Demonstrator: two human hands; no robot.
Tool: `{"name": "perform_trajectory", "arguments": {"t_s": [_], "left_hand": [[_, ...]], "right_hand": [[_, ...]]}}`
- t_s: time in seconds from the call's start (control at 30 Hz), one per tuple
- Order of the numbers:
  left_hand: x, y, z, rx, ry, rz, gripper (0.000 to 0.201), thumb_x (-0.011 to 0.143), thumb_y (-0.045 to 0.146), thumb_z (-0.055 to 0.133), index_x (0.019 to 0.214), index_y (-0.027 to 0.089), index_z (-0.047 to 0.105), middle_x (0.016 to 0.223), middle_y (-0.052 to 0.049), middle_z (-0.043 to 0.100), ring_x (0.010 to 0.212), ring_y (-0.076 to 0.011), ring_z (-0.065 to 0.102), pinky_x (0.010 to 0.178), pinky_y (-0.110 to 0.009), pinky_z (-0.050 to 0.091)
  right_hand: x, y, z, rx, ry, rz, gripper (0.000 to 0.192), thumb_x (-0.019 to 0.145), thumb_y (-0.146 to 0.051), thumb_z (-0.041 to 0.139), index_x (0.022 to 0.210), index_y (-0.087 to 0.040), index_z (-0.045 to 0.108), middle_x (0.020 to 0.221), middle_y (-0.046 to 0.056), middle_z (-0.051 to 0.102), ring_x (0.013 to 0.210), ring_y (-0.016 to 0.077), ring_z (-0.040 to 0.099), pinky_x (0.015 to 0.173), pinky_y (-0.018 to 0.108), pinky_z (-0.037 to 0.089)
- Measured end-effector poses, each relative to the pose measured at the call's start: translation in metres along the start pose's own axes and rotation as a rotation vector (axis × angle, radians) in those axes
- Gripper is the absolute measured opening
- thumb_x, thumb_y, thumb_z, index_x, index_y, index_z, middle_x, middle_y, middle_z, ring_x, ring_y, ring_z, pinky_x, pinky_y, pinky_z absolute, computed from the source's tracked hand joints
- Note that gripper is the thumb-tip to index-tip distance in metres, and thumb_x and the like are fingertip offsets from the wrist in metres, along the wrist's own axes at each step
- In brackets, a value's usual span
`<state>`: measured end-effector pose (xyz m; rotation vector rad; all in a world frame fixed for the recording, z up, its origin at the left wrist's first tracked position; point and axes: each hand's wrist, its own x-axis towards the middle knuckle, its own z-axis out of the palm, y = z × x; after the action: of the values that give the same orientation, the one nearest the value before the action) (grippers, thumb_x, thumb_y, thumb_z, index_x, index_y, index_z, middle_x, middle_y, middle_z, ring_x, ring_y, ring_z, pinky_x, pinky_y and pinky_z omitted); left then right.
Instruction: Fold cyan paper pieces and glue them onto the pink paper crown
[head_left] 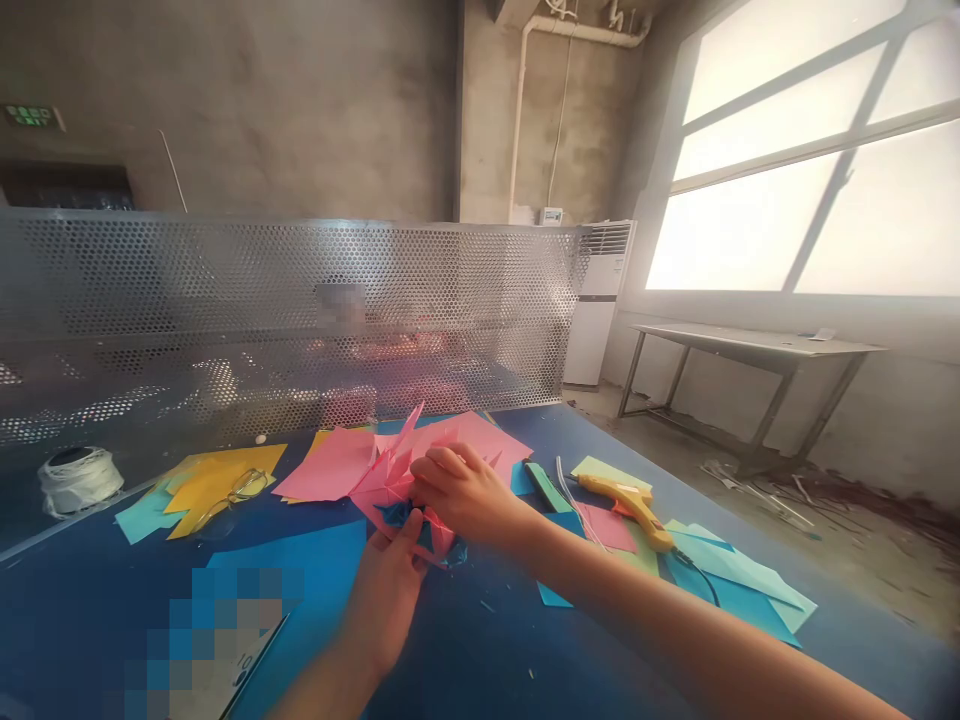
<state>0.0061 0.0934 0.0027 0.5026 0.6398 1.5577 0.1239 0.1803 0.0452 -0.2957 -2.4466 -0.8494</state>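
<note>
Your left hand [386,590] comes up from six o'clock, palm turned toward you, its fingers [405,530] closed on the lower edge of a folded pink paper piece [390,475] with a blue paper core [397,515] tucked beneath. Your right hand [465,495] reaches in from four o'clock along a long forearm, knuckles up, fingers curled down and pinching the pink folds from above. The piece sits at the centre of the blue worktop [480,640], held just clear of it or resting on it; which one cannot be told.

The risk, judged from this grip: the thin points could crease or tear if either pinch tightens or the hands pull apart, and the blue core could slip out if the lower hold loosens. The yellow glue gun [630,505] lies at three o'clock, near your right forearm, its cord [701,580] trailing over green and blue sheets [742,580]; a sweep of that arm could snag it.

Behind the piece, at twelve o'clock, flat pink sheets [330,470] lie. Yellow sheets [217,480] with a pair of glasses [240,490] on them lie at ten o'clock, and a roll of white tape [79,478] sits farther left. A perforated metal screen [285,310] closes the far edge.
</note>
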Motion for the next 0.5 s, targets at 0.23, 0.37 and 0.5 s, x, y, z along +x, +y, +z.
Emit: {"name": "perform_trajectory", "arguments": {"t_s": [0.23,0.37,0.5], "left_hand": [[0.011,0.005,-0.005,-0.048,0.020,0.031,0.021,0.067,0.024,0.080,0.083,0.018,0.068,0.087,-0.002,0.074,0.077,-0.0150,0.067,0.067,-0.025,0.051],[0.024,0.024,-0.014,-0.104,0.036,0.093,0.016,0.069,0.022,0.078,0.081,0.019,0.068,0.084,0.000,0.075,0.080,-0.0175,0.069,0.070,-0.027,0.053],[0.035,0.043,-0.023,-0.161,0.080,0.176,0.008,0.075,0.016,0.072,0.080,0.022,0.068,0.074,0.003,0.074,0.073,-0.0148,0.070,0.072,-0.026,0.053]], "right_hand": [[0.002,0.010,-0.005,0.219,0.014,0.232,0.019,0.086,-0.036,0.063,0.102,-0.026,0.062,0.099,0.000,0.063,0.096,0.0171,0.047,0.084,0.030,0.038],[-0.008,0.032,-0.004,0.238,0.008,0.515,0.022,0.096,-0.031,0.046,0.108,-0.016,0.057,0.101,0.008,0.062,0.098,0.0196,0.051,0.088,0.037,0.041],[-0.038,0.047,0.026,0.291,-0.231,0.588,0.020,0.092,-0.031,0.054,0.100,-0.014,0.060,0.100,0.007,0.062,0.091,0.0192,0.059,0.079,0.038,0.050]]}}
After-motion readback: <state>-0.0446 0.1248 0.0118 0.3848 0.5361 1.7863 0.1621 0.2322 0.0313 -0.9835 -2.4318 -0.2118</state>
